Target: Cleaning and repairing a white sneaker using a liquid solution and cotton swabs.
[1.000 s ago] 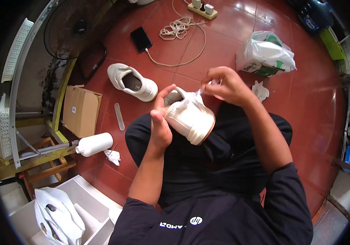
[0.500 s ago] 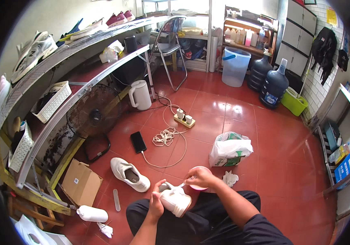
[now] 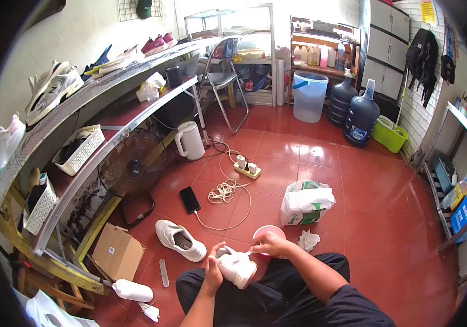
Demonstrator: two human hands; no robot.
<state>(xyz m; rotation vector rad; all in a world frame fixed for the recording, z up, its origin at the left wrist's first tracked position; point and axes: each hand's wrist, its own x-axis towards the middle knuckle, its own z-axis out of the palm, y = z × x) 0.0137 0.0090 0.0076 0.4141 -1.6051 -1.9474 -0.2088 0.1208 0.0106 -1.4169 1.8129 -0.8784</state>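
Observation:
My left hand (image 3: 213, 264) grips a white sneaker (image 3: 236, 269) above my dark-trousered lap, fingers along its left side. Closed fingers of my right hand (image 3: 269, 243) hold a thin pale item at the sneaker's upper right; I cannot make out what it is. Just behind that hand is a pink bowl (image 3: 269, 229), partly hidden. The other white sneaker (image 3: 181, 241) stands on the floor to the left, beside a clear strip-like object (image 3: 164, 273).
Around me are a cardboard box (image 3: 118, 253), white bottle (image 3: 132, 291), crumpled tissue (image 3: 309, 240), plastic bag (image 3: 306, 204), phone with cable (image 3: 190, 200), power strip (image 3: 247, 172) and fan (image 3: 134, 169). Shelving (image 3: 81, 199) lines the left; a rack (image 3: 449, 212) stands right.
The view has tilted up from my lap to take in the room. My hands stay on the sneaker, the right one shifting slightly at its upper part.

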